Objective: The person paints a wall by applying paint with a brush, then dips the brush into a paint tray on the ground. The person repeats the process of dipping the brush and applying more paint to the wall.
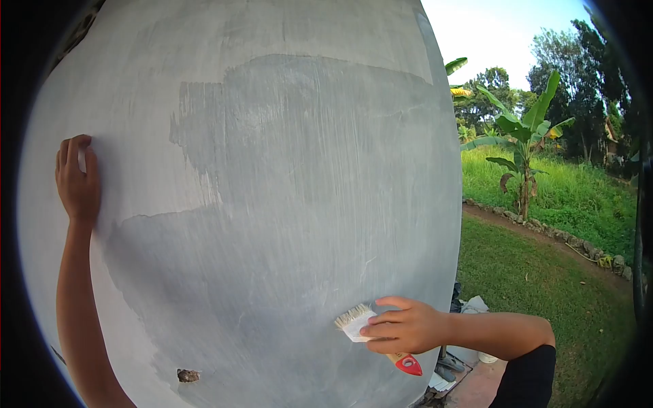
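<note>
My right hand (406,325) holds a flat brush (354,324) with pale bristles, a whitish ferrule and a red-ended handle. Its bristles point up and left, close to the lower right of a grey wall (292,170); whether they touch it is unclear. At the far left, my left hand (79,178) is raised against the lighter part of the wall, fingers curled, with no object visible in it. A darker, damp-looking coat covers the middle and lower wall, with an uneven edge against the lighter surface.
A small hole (188,375) breaks the wall at lower left. Beyond the wall's right edge are a banana plant (525,143), grass, a stone border (544,230) and trees. Bags and a white container (487,357) stand on the ground near the wall's base.
</note>
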`<action>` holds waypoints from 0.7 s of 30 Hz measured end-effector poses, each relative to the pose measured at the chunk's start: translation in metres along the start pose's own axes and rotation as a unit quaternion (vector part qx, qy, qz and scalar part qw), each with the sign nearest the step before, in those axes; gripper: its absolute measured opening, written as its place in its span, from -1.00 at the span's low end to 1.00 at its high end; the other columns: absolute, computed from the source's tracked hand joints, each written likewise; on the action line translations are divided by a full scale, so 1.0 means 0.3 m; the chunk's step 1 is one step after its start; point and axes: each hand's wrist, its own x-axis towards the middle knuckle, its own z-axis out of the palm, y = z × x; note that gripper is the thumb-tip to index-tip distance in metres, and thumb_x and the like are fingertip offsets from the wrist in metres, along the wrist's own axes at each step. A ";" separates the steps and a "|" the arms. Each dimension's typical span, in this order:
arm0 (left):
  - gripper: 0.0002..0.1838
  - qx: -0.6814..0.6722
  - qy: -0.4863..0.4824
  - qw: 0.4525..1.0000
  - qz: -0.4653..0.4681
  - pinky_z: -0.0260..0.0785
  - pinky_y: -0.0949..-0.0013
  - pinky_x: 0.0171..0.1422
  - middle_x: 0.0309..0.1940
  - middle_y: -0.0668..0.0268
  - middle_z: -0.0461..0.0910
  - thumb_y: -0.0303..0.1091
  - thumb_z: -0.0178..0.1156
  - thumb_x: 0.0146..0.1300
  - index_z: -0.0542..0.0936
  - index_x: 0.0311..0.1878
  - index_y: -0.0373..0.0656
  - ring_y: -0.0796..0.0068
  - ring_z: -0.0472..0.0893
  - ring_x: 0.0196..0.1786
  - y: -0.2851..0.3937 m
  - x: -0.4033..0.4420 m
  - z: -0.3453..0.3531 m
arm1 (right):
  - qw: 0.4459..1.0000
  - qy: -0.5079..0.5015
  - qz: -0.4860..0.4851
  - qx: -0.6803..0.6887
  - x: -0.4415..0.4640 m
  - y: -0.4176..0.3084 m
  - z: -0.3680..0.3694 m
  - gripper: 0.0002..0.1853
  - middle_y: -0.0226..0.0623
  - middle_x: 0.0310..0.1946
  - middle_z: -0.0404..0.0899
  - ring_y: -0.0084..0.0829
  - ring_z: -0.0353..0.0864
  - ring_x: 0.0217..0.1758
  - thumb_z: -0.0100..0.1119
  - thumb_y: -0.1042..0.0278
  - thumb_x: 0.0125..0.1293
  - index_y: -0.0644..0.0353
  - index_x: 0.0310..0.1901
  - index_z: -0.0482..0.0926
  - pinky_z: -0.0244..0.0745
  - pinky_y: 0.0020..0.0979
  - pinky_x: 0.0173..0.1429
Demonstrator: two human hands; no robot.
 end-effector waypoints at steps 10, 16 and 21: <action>-0.81 0.003 -0.003 1.000 0.005 0.30 0.23 0.18 -0.12 0.32 0.51 -0.36 -0.03 0.30 0.50 -0.09 -0.13 0.30 0.48 0.04 0.011 -0.008 -0.020 | 0.942 0.305 0.136 -0.017 0.418 0.596 -0.341 -0.91 -0.31 -0.33 0.65 -0.39 0.65 -0.27 0.33 0.51 0.06 0.19 -0.36 0.64 0.54 -0.47 -0.21; -0.81 0.009 -0.008 1.000 -0.005 0.32 0.24 0.16 -0.12 0.30 0.52 -0.36 -0.03 0.30 0.50 -0.09 -0.14 0.30 0.49 0.03 0.009 -0.004 -0.020 | 0.962 0.223 -0.001 -0.156 0.303 0.396 -0.098 -0.83 -0.34 -0.25 0.63 -0.38 0.61 -0.22 0.26 0.42 -0.03 0.05 -0.33 0.61 0.49 -0.39 -0.22; -0.81 0.013 -0.007 1.000 0.008 0.33 0.24 0.15 -0.11 0.31 0.52 -0.37 -0.03 0.31 0.51 -0.09 -0.14 0.30 0.50 0.02 -0.013 -0.005 -0.003 | 0.995 0.019 -0.039 0.089 0.016 0.019 0.037 -0.88 -0.44 -0.22 0.57 -0.51 0.57 -0.25 0.21 0.37 0.06 0.05 -0.32 0.54 0.39 -0.37 -0.02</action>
